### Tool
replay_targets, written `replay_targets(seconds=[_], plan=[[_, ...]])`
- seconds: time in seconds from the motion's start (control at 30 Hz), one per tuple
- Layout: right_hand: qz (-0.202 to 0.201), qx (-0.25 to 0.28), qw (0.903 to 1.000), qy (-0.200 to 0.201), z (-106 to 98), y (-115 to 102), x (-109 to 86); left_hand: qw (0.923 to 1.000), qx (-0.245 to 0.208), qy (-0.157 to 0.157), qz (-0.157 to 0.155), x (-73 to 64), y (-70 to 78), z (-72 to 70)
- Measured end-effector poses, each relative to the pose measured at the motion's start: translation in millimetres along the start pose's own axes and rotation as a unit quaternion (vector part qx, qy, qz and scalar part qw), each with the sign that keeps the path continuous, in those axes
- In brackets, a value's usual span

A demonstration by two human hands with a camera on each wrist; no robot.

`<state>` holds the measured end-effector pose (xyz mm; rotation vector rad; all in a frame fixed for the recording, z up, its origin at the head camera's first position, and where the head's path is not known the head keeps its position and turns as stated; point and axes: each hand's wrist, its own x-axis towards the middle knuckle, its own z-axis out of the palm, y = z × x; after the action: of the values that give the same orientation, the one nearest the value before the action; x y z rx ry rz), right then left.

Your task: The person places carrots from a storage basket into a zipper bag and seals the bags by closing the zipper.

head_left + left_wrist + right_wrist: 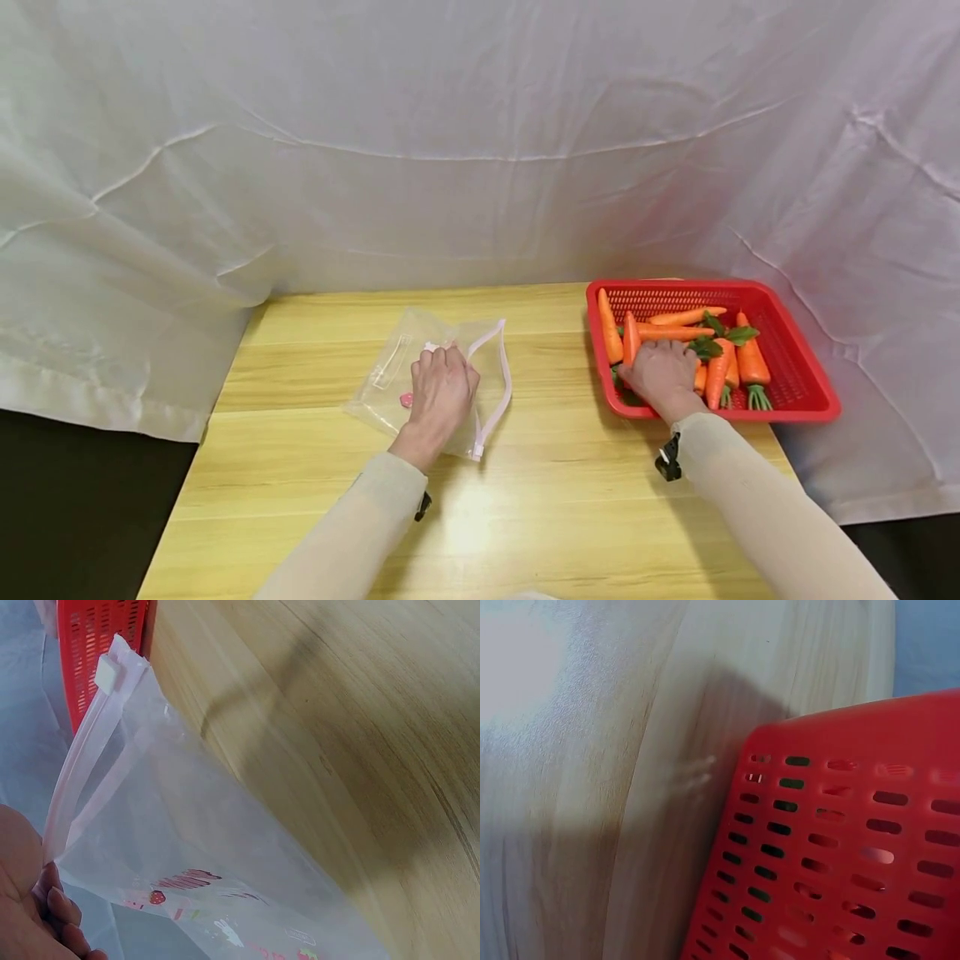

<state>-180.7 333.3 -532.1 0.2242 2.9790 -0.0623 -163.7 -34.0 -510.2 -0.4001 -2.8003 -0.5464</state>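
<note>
A clear plastic slider zip bag [390, 367] with pink and red prints lies at the left of the table, its mouth facing right and parted. My left hand [444, 383] pinches the edge of its mouth; in the left wrist view the thumb and curled fingers [64, 907] hold the bag [195, 817] near the zip strip, with a white slider [107, 673] at the far end. My right hand [663, 375] reaches into a red basket [806, 375] onto the carrots [718, 371]. Its fingertips are hidden there, so whether they grip a carrot is unclear.
Several carrots with green tops fill the basket's left and middle. Its perforated side [840, 847] fills much of the right wrist view. A wooden table [555, 500] lies under everything, with white cloth [450, 208] hanging behind and at both sides.
</note>
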Motion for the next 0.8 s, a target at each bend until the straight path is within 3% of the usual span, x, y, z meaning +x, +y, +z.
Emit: replay_targets(seconds=[0.37,0.7,0.8], plan=[[0.004,-0.002,0.9961,0.088,4,4,9.7,0.9998,-0.01,-0.014,-0.008,-0.8,-5.9,2.3],[0.033,0.014,0.9961,0.08,-2,21,15.2,0.9998,-0.012,-0.012,-0.013,-1.2,-5.4,2.7],[0.034,0.015,0.9946,0.097,-2,26,16.3,0.9997,-0.012,-0.014,-0.015,-1.3,-5.2,2.2]])
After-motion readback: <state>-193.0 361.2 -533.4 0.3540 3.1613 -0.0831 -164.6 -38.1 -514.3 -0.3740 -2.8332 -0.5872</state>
